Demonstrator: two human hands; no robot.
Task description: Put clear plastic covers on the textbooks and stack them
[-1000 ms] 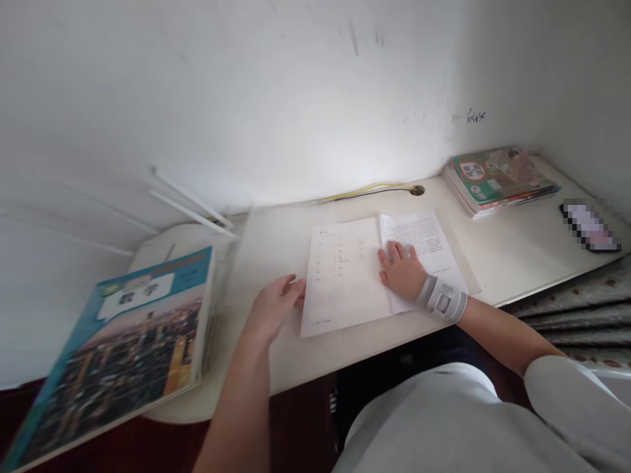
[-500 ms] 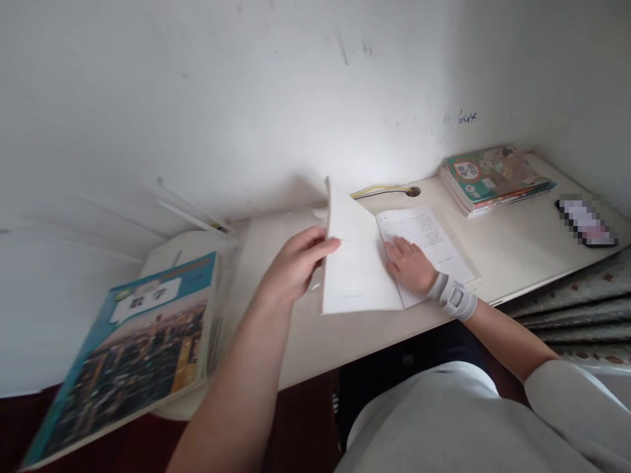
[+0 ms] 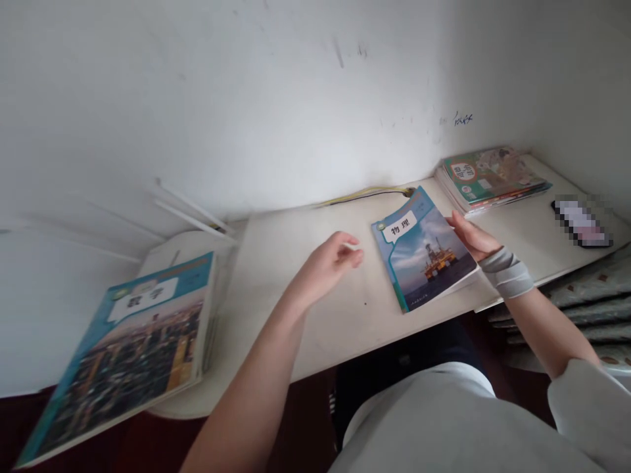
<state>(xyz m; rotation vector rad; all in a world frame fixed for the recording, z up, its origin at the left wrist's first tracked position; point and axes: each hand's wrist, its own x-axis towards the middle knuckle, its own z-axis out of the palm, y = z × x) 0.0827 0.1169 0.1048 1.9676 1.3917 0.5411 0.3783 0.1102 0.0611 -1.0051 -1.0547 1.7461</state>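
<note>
A blue book (image 3: pixel 419 246) with an oil rig on its cover lies closed on the white desk (image 3: pixel 315 335), its right side a little raised. My right hand (image 3: pixel 473 238), with a grey band round the wrist, grips the book's right edge; some of its fingers are hidden under the cover. To the left of the book, my left hand (image 3: pixel 345 256) hangs over the desk with its fingers curled and a gap between thumb and forefinger. It holds nothing and does not touch the book.
At the left lies a stack of books topped by a city-cover book (image 3: pixel 142 348). Another stack, with a green cover (image 3: pixel 497 174) on top, stands at the back right. Near it is a phone (image 3: pixel 582 223). Yellow and black cables (image 3: pixel 365 193) run along the wall.
The open book is now closed with its cover up. My left hand has let go of its pages and moved right. My right hand has moved right, from the open page to the book's edge.
</note>
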